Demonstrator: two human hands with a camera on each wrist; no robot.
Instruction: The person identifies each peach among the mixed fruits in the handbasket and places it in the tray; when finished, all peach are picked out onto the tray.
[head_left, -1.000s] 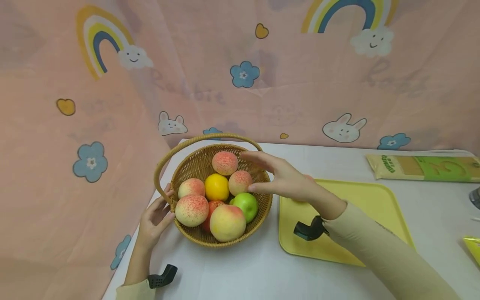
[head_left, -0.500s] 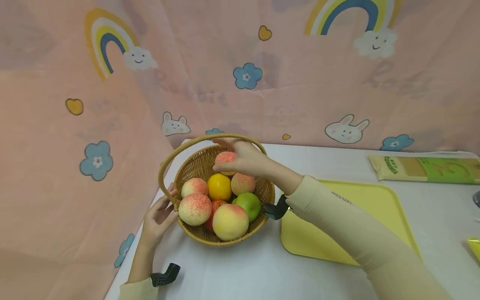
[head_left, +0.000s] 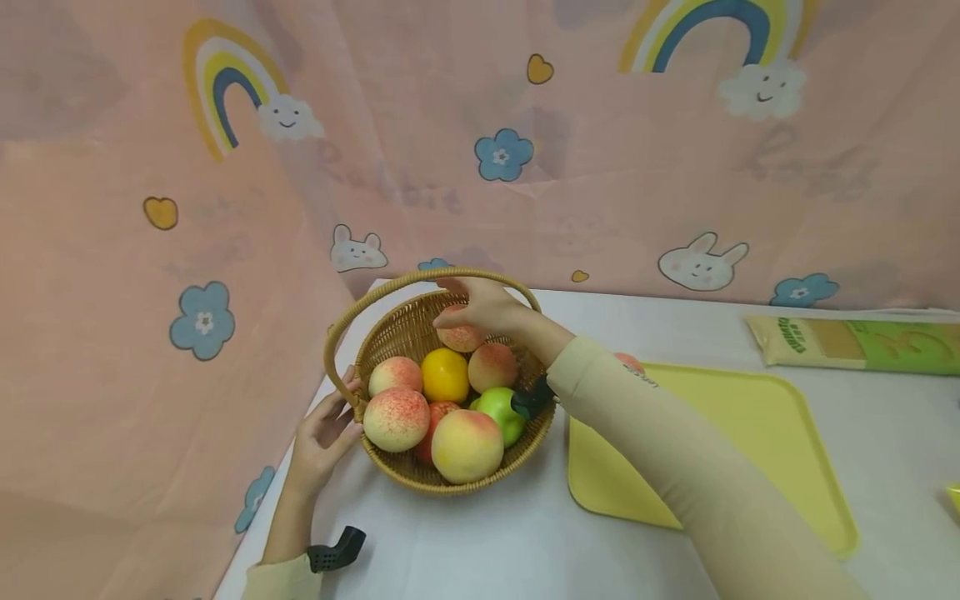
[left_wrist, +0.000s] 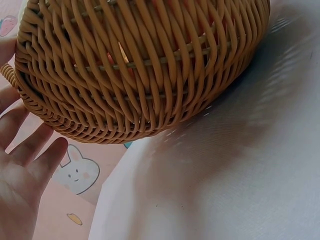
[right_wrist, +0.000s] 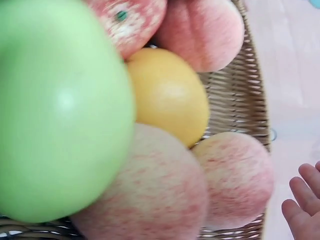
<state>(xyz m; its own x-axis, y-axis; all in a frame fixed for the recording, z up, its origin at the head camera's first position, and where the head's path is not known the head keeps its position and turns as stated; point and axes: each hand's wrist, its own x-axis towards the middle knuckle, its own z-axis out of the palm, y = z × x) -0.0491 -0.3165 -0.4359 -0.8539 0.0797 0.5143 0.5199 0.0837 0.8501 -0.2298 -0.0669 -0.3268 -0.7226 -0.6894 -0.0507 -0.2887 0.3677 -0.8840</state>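
A wicker basket (head_left: 420, 482) with an arched handle holds several peaches, a green apple (head_left: 501, 410) and a round yellow fruit (head_left: 445, 376). Spread at the basket's left side, my left hand (head_left: 318, 446) touches the rim near the handle's foot; in the left wrist view its fingertips lie along the woven edge. My right hand (head_left: 487, 308) reaches under the handle, over the rearmost peach (head_left: 461, 340), thumb in front and fingers stretched beyond it. In the right wrist view the fingers extend past that peach (right_wrist: 232, 180), with a gap between. A red fruit (head_left: 427, 442) is partly hidden among the others.
A yellow tray (head_left: 765, 442) lies right of the basket, partly under my right sleeve. At its far edge a reddish fruit (head_left: 630, 362) shows behind the sleeve. A green and tan packet (head_left: 862, 343) lies at the back right, before the patterned pink cloth (head_left: 600, 183).
My right hand has moved left from the basket's right rim to above the rearmost peach. The left hand has stayed at the rim. The whole view has shifted slightly.
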